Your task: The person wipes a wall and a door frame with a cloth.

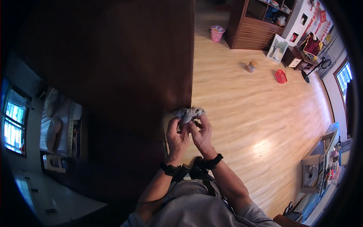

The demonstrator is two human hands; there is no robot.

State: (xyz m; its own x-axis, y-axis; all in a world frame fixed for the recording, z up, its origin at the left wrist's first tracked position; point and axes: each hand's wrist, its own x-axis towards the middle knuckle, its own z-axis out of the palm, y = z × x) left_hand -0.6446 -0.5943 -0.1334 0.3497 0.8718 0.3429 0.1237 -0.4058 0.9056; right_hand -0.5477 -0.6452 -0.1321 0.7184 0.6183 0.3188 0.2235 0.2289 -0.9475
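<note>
A crumpled grey-and-white cloth (pixel 190 112) is bunched up between my two hands, in front of my body. My left hand (pixel 177 139) has its fingers closed on the cloth's left side. From the right, my right hand (pixel 203 137) pinches the same cloth, its thumb close to the left one. Just beyond the cloth is the upright edge of a large dark brown door (pixel 151 75), which fills the upper left. Whether the cloth touches that edge, I cannot tell. Black bands circle both my wrists.
Across the wooden floor (pixel 242 109) stand a pink bin (pixel 217 34), a lidded jar (pixel 252 66), a red basket (pixel 281 76), a framed photo (pixel 278 48) and a black fan (pixel 306 75). A cluttered table (pixel 325 166) lies right. Far left are a bed (pixel 60 128) and a white stool (pixel 55 162).
</note>
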